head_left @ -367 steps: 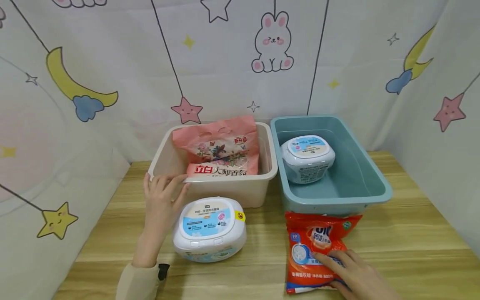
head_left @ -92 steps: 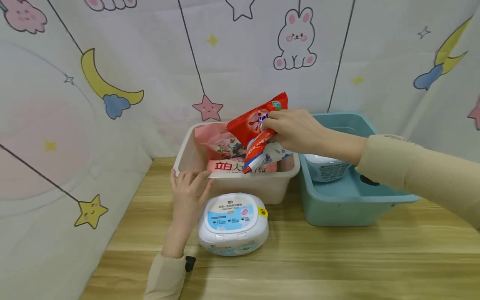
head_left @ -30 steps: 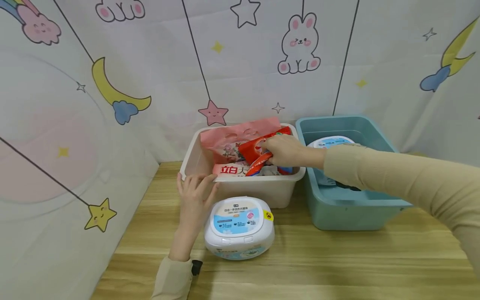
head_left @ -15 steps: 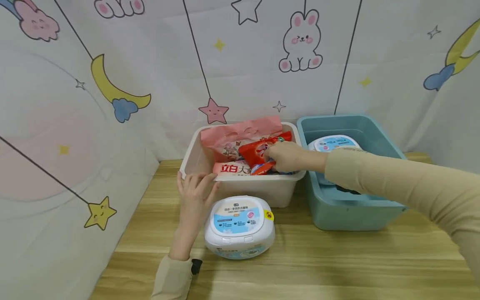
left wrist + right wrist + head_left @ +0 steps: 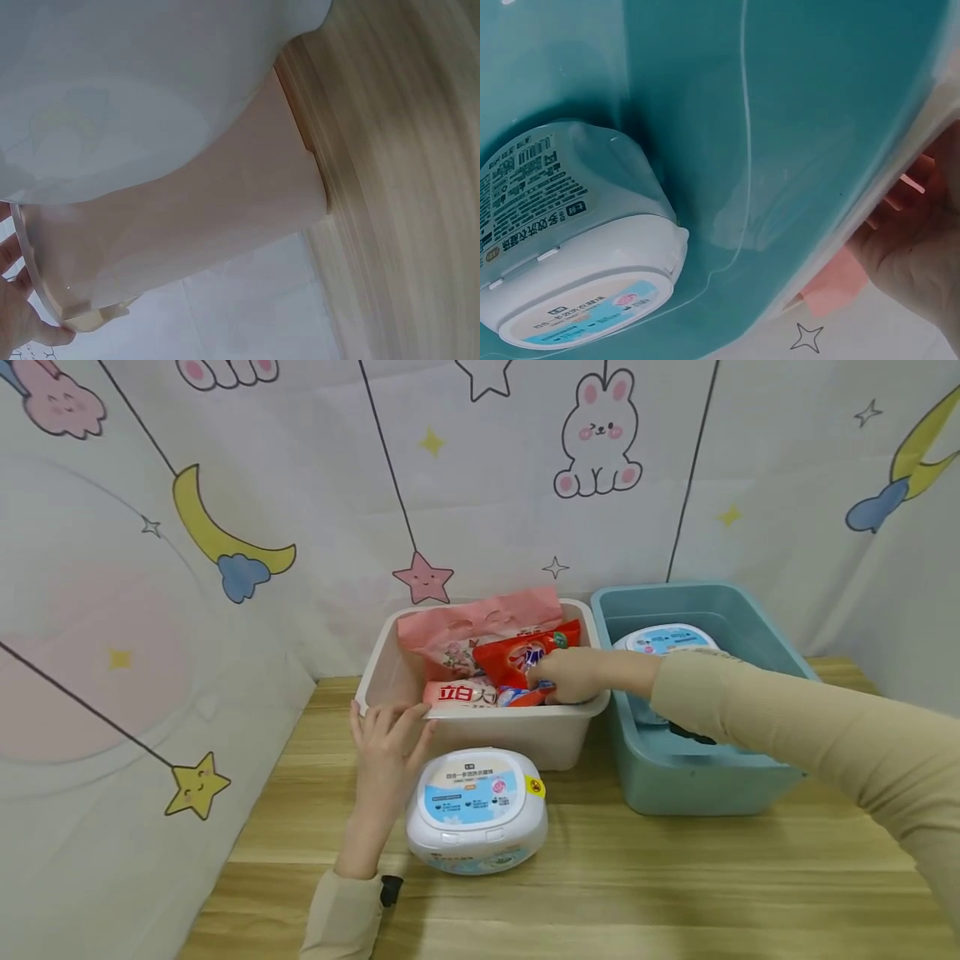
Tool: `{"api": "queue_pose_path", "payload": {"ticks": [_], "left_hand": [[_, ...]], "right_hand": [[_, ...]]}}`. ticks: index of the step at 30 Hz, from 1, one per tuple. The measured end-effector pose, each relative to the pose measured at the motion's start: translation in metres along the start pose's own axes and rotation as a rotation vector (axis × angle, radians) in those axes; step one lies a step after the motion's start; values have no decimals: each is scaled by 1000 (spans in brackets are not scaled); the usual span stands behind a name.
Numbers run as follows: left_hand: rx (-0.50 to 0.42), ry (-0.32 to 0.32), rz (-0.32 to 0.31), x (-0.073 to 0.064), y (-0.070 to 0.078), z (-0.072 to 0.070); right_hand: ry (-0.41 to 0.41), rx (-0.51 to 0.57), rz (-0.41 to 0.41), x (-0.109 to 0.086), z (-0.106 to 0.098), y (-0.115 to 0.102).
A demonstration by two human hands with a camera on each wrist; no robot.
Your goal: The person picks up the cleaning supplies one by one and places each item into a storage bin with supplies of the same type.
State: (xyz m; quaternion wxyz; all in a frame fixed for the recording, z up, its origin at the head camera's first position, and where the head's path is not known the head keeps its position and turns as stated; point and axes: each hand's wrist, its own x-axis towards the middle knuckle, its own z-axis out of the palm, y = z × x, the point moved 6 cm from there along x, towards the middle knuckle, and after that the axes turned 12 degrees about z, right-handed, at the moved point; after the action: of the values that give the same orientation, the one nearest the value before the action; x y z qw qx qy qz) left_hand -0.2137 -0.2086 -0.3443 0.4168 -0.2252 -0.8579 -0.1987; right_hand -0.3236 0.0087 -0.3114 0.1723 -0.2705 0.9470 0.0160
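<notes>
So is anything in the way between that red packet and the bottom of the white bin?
Possibly the pink bag: it lies in the white bin, behind and left of the red packet, and may reach underneath; that part is hidden. Nothing visible separates the packet from the right hand gripping it.

Large red characters 立白, followed by a dark 大, stand on the pink bag (image 5: 456, 658). The lid label of the front white tub (image 5: 477, 818) appears to read 四合一多效洗衣凝珠; its finer print is too small. A round prohibition sign marks its yellow sticker (image 5: 535, 787). Dark characters 多效洗衣凝珠 run along the other white tub (image 5: 577, 244) in the teal basin (image 5: 686, 67). Lettering on the red packet (image 5: 504, 662) is partly covered, unreadable.
</notes>
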Motion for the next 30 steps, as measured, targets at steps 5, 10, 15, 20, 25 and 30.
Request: {"api": "queue_pose_path", "payload": {"ticks": [5,10,15,20,25,30], "left_hand": [[-6,9,4,0,-1,-1],[-6,15,6,1,-1,0],[-2,9,2,1,0,0],[-3,-7,-3,1,2,2],[-2,-8,-3,2,3,2],[4,-7,-4,2,0,-1]], "right_hand": [[-13,-4,24,-4,-6,1],[9,-9,42,-8,-10,3],[34,-2,39,-10,-13,4],[55,38,33,-14,-18,8],[92,72,16,-22,-24,11],[157,108,-10,-27,-29,10]]}}
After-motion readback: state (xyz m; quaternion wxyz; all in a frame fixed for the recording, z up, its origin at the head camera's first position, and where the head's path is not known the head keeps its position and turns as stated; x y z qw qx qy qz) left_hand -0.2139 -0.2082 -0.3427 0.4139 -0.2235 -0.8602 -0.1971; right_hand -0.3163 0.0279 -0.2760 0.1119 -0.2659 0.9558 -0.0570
